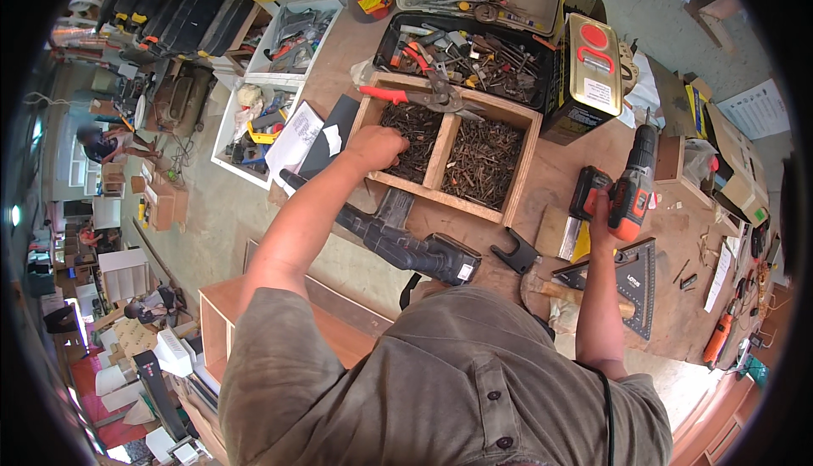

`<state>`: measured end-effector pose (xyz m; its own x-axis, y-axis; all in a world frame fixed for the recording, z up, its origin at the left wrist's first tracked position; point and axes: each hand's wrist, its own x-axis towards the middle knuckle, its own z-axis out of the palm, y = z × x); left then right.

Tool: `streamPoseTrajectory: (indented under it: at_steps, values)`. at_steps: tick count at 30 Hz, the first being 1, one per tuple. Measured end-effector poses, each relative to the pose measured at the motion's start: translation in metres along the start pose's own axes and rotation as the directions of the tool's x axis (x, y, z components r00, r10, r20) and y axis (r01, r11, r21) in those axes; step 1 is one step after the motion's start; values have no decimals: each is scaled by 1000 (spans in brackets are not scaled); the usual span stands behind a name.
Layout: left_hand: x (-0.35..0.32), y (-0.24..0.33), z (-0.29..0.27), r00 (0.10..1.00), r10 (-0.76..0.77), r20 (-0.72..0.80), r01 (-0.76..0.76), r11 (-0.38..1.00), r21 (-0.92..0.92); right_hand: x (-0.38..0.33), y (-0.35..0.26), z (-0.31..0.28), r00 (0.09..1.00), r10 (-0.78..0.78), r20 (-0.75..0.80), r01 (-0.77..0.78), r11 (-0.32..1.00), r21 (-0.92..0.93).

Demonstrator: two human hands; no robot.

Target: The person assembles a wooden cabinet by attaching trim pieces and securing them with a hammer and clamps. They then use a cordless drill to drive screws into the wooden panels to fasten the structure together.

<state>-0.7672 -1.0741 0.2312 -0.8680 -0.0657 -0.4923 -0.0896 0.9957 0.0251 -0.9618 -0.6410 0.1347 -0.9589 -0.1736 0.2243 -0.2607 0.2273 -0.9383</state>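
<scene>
Left fingers: our bare left hand reaches into the left compartment of an open, pale wooden two-part box; its fingertips are hidden, so we cannot tell whether they pinch anything.
Right fingers: our bare right hand is closed around the handle of an orange-and-black plastic cordless drill, right of the box.
Fasteners: dark, slim metal fasteners, seemingly screws, are heaped in both compartments; we judge each light, stiff and pointed, apt to tangle, best pinched by the shank near its head.
Drill: we expect hard, fairly heavy handling; the handle suits our grip, clear of the chuck.
Box: probably rigid and weighty with metal; we would lift by opposite outer walls.
Far rim: red-handled metal snips lie across it, stiff, liable to slide if tilted; we would take them by the handles.
</scene>
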Motion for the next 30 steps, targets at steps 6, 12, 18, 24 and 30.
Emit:
streamPoseTrajectory:
  at_steps: [6, 12, 18, 24, 30]
  values:
    - [5, -1, 6, 999, 33, -8, -33, 999, -8, 0, -3, 2, 999, -33, -1, 33, 999, 27]
    - [9, -4, 13, 999, 41, 8, -41, 999, -14, 1, -9, 2, 998, -57, -3, 57, 998, 0]
    - [12, 2, 10, 999, -18, 42, 20, 998, -58, 1, -16, 5, 992, -116, -55, 115, 993, -36]
    - [9, -7, 11, 996, 44, -81, -57, 984, -169, 0, -8, 1, 998, -58, -17, 58, 998, -13]
    - [9, -14, -9, 955, -280, -102, 163, 776, -609, 0, 6, -2, 999, -47, 21, 48, 998, -35]
